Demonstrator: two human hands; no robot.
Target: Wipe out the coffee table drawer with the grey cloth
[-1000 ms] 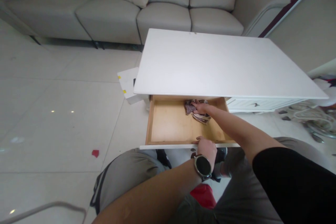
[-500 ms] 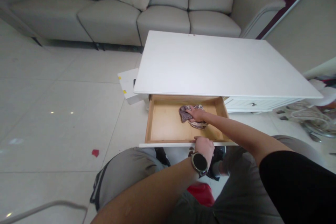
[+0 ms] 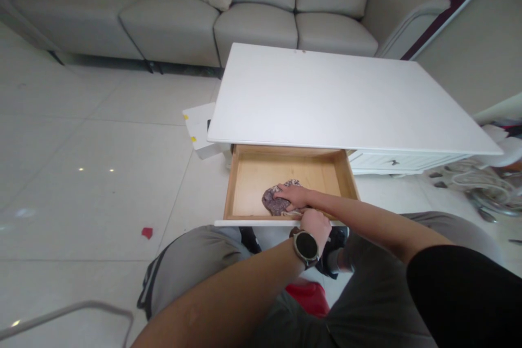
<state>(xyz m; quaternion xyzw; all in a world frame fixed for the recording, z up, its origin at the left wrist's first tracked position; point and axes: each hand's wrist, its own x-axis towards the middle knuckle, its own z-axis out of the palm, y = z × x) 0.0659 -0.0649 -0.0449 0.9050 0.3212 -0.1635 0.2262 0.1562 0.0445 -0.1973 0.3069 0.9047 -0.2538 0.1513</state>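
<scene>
A wooden drawer stands pulled out from under the white coffee table. Inside it, near the front, lies a crumpled patterned cleaning cloth, brownish purple with pale patches. My right hand presses down on this cloth, fingers bent over it, against the drawer floor. With a watch on its wrist, my left hand grips the top edge of the drawer front. Its fingers curl over the rim, and part of them is hidden.
A grey sofa runs behind the table. On the floor are a white box at the table's left, a red scrap and a hose-like tube. Coiled cords lie at the right. My legs flank the drawer.
My right hand has slid the cloth toward the front and slightly left across the drawer floor. My left hand stays on the drawer front.
</scene>
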